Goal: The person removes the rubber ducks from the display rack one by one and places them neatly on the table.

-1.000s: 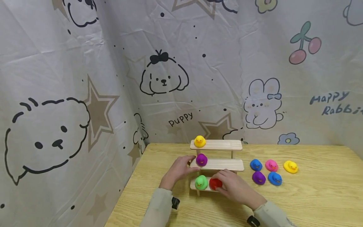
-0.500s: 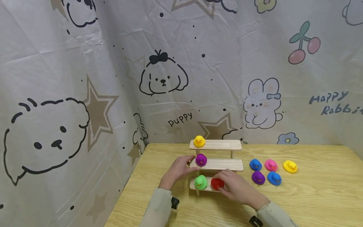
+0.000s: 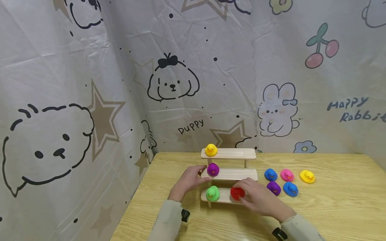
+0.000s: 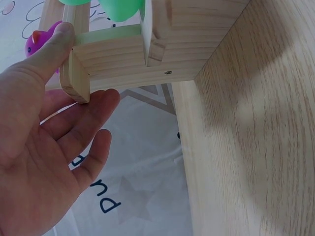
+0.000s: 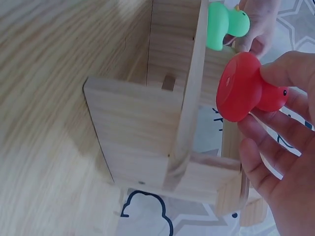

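A three-tier wooden display shelf (image 3: 238,174) stands on the table. My left hand (image 3: 190,179) grips the left end of its middle tier; in the left wrist view the thumb lies on the board (image 4: 76,81) and fingers reach behind it. My right hand (image 3: 260,198) pinches a red rubber duck (image 5: 241,86) between thumb and fingers. The duck's flat base faces the lowest tier, close over the board, right of a green duck (image 3: 212,193). A purple duck (image 3: 213,169) sits at the left of the middle tier, and a yellow duck (image 3: 211,150) on the top tier's left.
Right of the shelf on the wood-grain table (image 3: 340,207) lie several more ducks: blue (image 3: 270,174), pink (image 3: 287,175), yellow (image 3: 307,176), purple (image 3: 273,188) and another blue duck (image 3: 291,189). A printed curtain (image 3: 181,110) hangs behind and at the left.
My right hand has carried the red duck rightward along the lowest tier, widening the gap to the green duck. My left hand stays at the middle tier's end.
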`<state>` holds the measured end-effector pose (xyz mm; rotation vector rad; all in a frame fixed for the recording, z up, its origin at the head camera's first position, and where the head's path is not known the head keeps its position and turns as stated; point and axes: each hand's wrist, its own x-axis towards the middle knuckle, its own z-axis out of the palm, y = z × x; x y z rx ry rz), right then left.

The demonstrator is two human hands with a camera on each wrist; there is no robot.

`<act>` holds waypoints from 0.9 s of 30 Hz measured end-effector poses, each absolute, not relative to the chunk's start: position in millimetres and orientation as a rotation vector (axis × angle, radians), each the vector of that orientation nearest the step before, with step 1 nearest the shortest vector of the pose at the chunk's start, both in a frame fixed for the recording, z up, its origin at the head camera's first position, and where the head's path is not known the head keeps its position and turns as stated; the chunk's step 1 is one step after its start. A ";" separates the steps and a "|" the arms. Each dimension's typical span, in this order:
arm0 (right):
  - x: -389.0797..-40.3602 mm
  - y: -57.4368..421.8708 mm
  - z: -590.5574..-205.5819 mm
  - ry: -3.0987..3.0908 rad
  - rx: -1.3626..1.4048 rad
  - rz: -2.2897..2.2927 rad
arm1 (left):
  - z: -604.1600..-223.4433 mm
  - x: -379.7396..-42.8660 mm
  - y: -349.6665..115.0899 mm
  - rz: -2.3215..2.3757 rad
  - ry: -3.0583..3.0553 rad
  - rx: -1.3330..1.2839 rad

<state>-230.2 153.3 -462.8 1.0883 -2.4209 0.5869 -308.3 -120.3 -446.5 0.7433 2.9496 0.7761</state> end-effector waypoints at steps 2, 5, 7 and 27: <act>-230.2 156.6 -461.9 -2.442 1.085 0.585 | -445.8 -308.0 -120.6 0.783 2.944 0.746; -230.2 161.6 -461.0 -2.462 1.087 0.585 | -444.8 -307.3 -120.6 0.786 2.936 0.749; -230.1 164.9 -460.2 -2.454 1.091 0.588 | -444.6 -307.0 -120.3 0.785 2.933 0.749; -224.6 204.8 -457.7 -2.431 0.992 0.623 | -445.6 -308.6 -122.5 0.775 2.921 0.759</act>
